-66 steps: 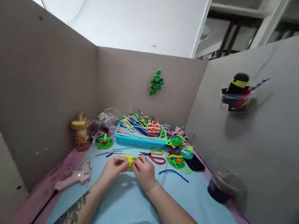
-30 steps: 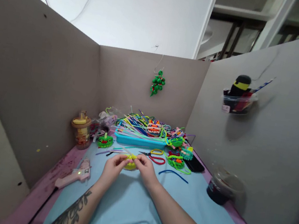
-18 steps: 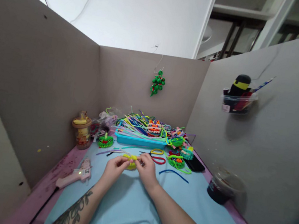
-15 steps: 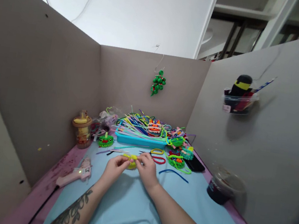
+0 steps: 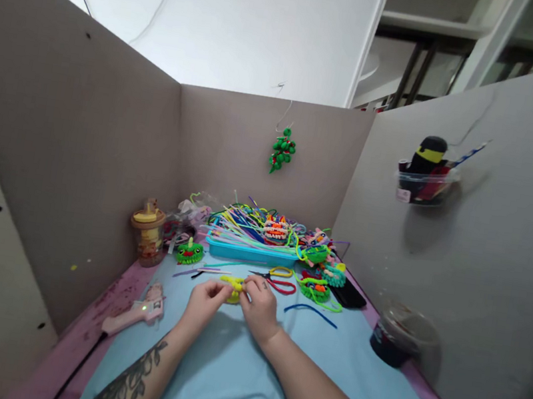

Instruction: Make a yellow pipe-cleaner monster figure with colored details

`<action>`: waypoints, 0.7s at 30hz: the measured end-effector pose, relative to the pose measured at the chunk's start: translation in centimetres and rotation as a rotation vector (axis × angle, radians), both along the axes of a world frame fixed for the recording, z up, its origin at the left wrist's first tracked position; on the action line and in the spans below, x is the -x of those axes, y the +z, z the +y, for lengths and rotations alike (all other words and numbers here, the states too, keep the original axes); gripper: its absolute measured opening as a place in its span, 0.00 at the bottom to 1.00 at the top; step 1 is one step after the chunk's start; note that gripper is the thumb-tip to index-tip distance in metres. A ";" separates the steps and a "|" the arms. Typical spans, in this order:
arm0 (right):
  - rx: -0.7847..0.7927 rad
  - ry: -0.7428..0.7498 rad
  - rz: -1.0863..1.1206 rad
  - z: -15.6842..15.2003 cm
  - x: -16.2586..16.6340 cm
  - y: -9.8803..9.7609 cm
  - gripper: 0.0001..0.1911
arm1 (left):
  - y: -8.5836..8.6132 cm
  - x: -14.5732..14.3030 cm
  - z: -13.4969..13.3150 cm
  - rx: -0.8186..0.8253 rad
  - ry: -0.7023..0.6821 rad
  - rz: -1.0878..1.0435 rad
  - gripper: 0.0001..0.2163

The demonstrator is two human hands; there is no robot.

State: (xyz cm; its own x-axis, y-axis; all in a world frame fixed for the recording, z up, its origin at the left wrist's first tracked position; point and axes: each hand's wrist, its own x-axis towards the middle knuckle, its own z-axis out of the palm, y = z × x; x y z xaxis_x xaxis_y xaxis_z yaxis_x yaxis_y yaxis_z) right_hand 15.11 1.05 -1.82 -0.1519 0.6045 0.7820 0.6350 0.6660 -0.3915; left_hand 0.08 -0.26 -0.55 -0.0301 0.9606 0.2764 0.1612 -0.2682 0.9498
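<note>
Between my hands is a small yellow pipe-cleaner piece [image 5: 234, 283], bent into a rounded shape and partly covered by my fingers. My left hand [image 5: 206, 300] pinches its left side with thumb and fingertips. From the other side my right hand [image 5: 260, 304] closes on its right edge. Just beyond my right hand lie scissors [image 5: 281, 287] with red and yellow handles, blades pointing left. A few loose pipe cleaners [image 5: 198, 270] rest beyond my left hand, and a blue pipe cleaner [image 5: 312, 312] lies to the right.
A blue tray [image 5: 252, 254] heaped with pipe cleaners stands at the back. A green fuzzy figure [image 5: 190, 253] sits left of it. At left are a pink glue gun [image 5: 137, 316] and a lidded cup [image 5: 146, 234]; at right, a phone [image 5: 350, 295] and dark tub [image 5: 391, 337].
The yellow piece has turned slightly between my fingers, and more of its top shows. My right hand's fingers have shifted and curled more. The whole view has tilted a little.
</note>
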 end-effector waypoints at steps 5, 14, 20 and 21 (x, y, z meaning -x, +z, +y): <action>0.031 0.081 0.023 -0.3 0.2 -0.2 0.07 | 0.2 0.0 -0.2 -0.085 0.137 0.060 0.14; 0.405 0.370 0.291 0.2 0.4 0.1 0.09 | 0.3 0.3 0.0 -0.194 0.135 0.152 0.10; 0.704 0.599 0.384 0.5 0.4 0.4 0.20 | 0.4 0.3 -0.3 -0.281 0.085 0.212 0.09; 0.730 0.611 0.409 0.5 0.4 0.5 0.21 | 0.5 0.3 -0.3 -0.276 0.077 0.209 0.09</action>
State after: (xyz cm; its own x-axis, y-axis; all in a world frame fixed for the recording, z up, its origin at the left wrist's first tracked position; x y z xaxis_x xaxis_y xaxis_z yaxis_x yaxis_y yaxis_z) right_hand 14.73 1.57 -1.35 -0.3975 0.8613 0.3166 -0.0033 0.3437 -0.9391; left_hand -0.23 -0.55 -0.09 -0.0153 0.8457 0.5334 0.3739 -0.4899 0.7875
